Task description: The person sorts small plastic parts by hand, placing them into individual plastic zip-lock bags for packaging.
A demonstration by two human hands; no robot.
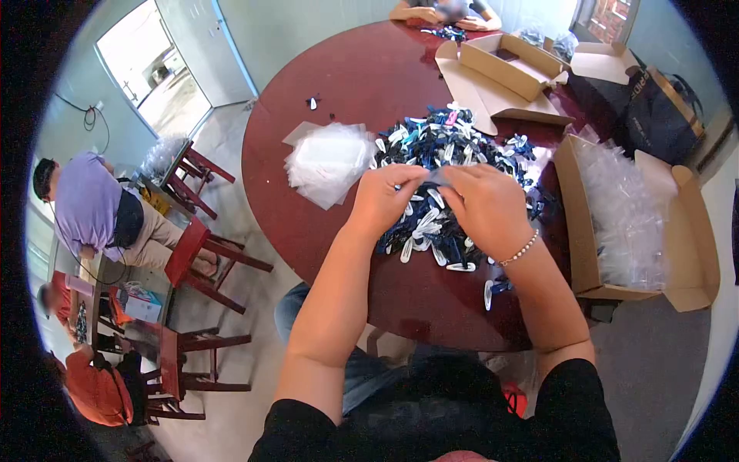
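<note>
Both hands are raised over a large pile of hair clips (427,223) in white, blue and black on the round dark-red table (308,231). My left hand (391,194) has its fingers pinched, with a small dark-blue bit showing at the fingertips. Close beside it, my right hand (489,206) has thumb and fingers pressed at a small clear piece of plastic (436,176) between the two hands. A stack of clear plastic bags (329,160) lies to the left of the pile.
An open cardboard box (579,223) of filled clear bags stands at the right; another open box (504,68) is behind. One person's hands (479,23) are across the table. Other people sit at the left near red stools (188,250).
</note>
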